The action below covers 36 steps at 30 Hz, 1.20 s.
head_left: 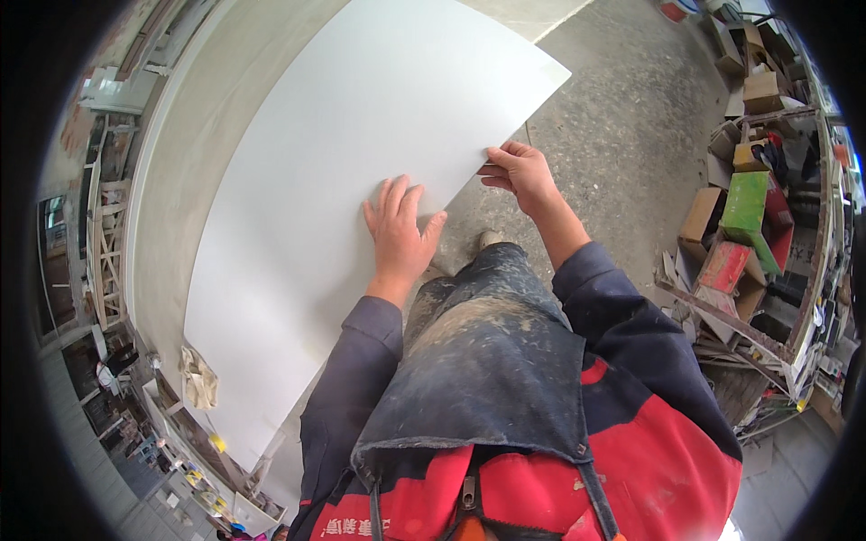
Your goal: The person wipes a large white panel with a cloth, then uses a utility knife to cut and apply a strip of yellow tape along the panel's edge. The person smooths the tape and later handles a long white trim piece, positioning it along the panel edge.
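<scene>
A large white sheet (316,153), smooth and thin, lies across the pale work surface in front of me. My left hand (399,236) rests flat on it near its right edge, palm down with the fingers spread. Farther right, my right hand (520,173) grips that same edge, thumb on top; the fingers beneath show only in part. A crumpled beige cloth or glove (199,379) sits at the sheet's left border.
Beneath the sheet, the pale table (185,144) extends along the left. A shelf frame on the right holds several cardboard boxes, one of them a green box (745,215), another a red box (724,266). Speckled grey floor (622,117) lies between. My stained dark apron (478,361) hangs close to the sheet.
</scene>
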Motion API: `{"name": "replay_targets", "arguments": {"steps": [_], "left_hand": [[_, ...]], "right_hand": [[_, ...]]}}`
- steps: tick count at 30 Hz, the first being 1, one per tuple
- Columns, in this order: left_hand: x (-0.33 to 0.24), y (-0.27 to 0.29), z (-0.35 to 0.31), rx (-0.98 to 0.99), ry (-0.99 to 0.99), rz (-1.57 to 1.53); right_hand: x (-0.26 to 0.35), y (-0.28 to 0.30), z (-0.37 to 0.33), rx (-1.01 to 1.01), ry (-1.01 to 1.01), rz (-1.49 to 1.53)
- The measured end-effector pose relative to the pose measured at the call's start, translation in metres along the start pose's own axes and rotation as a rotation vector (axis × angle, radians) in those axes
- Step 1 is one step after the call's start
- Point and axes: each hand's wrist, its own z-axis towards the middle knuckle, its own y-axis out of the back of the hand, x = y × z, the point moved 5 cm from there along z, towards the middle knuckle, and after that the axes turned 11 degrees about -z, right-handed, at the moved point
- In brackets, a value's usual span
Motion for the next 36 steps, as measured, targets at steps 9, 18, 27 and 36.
{"name": "replay_targets", "arguments": {"steps": [9, 18, 27, 36], "left_hand": [[0.0, -0.004, 0.007, 0.013, 0.021, 0.029], [-0.006, -0.004, 0.008, 0.011, -0.044, 0.146], [-0.008, -0.007, 0.013, -0.009, -0.02, 0.159], [-0.008, -0.008, 0.016, -0.004, -0.121, 0.2]], "right_hand": [[-0.003, 0.001, 0.001, 0.003, 0.005, 0.003], [-0.004, 0.0, 0.001, 0.019, -0.001, 0.045], [-0.005, -0.003, 0.0, 0.051, -0.017, 0.021], [-0.004, 0.003, -0.001, 0.023, -0.004, 0.094]]}}
